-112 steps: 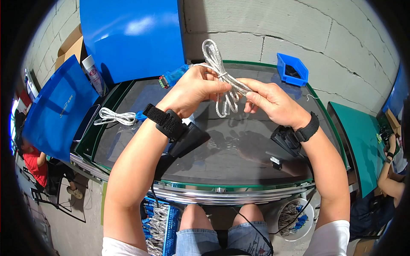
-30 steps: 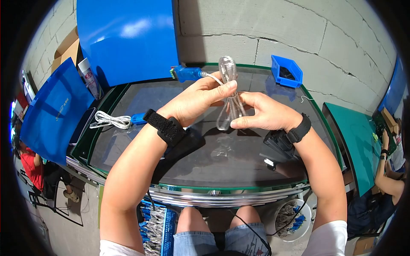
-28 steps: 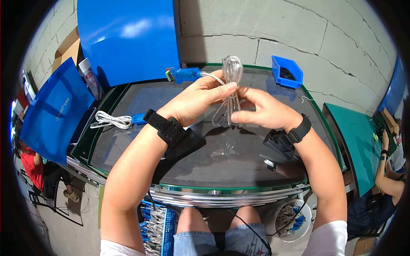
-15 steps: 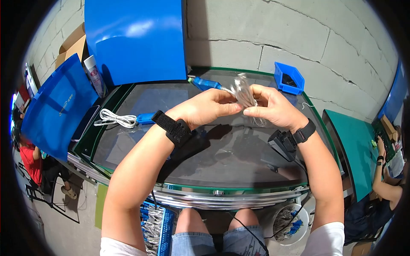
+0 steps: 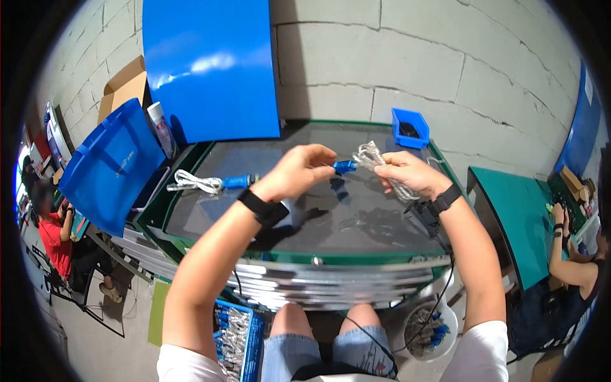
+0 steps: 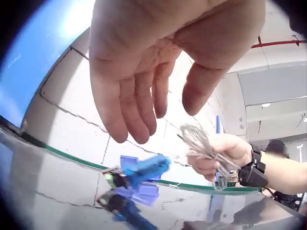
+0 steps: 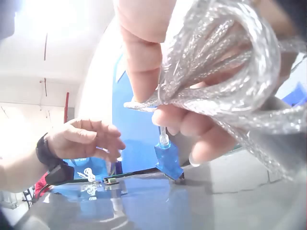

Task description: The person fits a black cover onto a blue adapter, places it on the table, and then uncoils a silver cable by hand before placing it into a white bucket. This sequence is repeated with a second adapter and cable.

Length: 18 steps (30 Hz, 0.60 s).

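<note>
My right hand (image 5: 410, 172) pinches a coiled silver braided cable (image 5: 369, 155), bundled at its middle by a thin tie (image 7: 160, 84). From the bundle a short length leads to a blue see-through adapter (image 7: 168, 158) with a green terminal block, hanging low over the glossy tabletop. My left hand (image 5: 299, 170) is apart from the cable, its fingers loosely bent around nothing; the left wrist view shows the same hand (image 6: 158, 62) above the adapter. On the table's left side lies a second coiled cable (image 5: 198, 182) with a blue adapter (image 5: 237, 181).
A small blue bin (image 5: 409, 127) stands at the back right corner of the table (image 5: 305, 239). A blue panel (image 5: 213, 70) and a spray can (image 5: 161, 130) are at the back left. Below are a blue basket (image 5: 254, 337) and a white bucket (image 5: 445, 347) of cables.
The left hand has let go of the coil and drawn back to the left. The right hand now holds the cable alone, farther right, its adapter hanging lower. The head view has tilted up.
</note>
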Motion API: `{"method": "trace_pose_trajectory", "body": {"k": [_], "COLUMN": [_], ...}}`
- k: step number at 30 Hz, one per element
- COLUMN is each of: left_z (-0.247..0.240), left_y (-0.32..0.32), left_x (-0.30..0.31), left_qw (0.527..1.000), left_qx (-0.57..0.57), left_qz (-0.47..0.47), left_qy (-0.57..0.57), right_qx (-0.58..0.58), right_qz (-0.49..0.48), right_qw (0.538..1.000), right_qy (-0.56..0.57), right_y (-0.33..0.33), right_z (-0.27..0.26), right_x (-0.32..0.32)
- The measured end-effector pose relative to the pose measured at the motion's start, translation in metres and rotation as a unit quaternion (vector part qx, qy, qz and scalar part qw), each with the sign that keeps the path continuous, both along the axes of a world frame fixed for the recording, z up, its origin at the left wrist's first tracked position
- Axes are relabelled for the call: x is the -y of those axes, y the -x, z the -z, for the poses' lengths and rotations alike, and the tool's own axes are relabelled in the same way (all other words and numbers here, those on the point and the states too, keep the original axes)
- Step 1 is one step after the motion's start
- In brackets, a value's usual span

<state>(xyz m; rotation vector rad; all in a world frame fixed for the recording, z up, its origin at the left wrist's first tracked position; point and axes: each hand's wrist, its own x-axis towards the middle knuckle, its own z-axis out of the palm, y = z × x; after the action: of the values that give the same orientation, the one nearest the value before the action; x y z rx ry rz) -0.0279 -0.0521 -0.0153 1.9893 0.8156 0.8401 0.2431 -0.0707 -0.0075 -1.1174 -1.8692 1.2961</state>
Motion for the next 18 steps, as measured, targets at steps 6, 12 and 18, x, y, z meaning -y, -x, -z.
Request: {"method": "trace_pose_trajectory", "body": {"k": [6,12,18], "left_z": [0.008,0.018,0.037], "left_y": [0.044,0.074,0.084], "left_x": [0.052,0.078,0.083], "left_qw": [0.994,0.982,0.975], "left_qx": [-0.088,-0.155,-0.216], "left_qz": [-0.047,-0.102,-0.051], "left_qy": [-0.046,-0.024,0.002], "right_qx": [-0.148,-0.400,-0.463], "right_qz": [0.123,0.222,0.336], "right_qw": [0.979,0.883,0.814], "right_qy": [-0.068,-0.103,-0.096], "right_y": [-0.078,-0.148,-0.218], "right_z": [0.026,0.068,0.157], "right_x": [0.109,0.229,0.321]}}
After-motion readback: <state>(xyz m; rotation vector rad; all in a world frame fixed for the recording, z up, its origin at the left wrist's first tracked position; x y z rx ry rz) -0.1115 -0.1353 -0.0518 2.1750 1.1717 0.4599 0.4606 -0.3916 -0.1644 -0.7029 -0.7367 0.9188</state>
